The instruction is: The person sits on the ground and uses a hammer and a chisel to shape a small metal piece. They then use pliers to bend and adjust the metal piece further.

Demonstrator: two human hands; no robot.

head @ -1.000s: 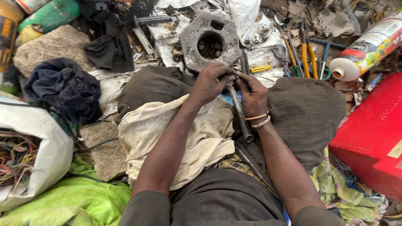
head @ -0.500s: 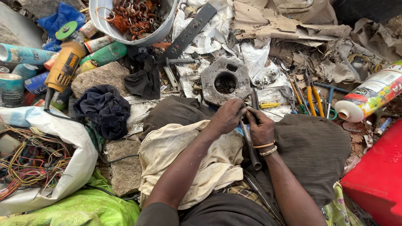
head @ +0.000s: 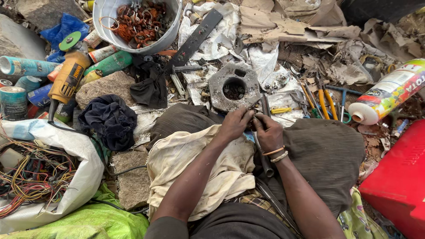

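Since the earlier frame, view has tilted up, revealing more of the bucket. Left hand and right hand both grip a metal rod just below the block; rod's lower end is hidden. Ground is littered scrap.

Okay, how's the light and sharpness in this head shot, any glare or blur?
Head view: soft, even daylight, with only weak shadows under the hands; left hand and right hand are sharp; no strong glare; the edges bow slightly from the wide lens.
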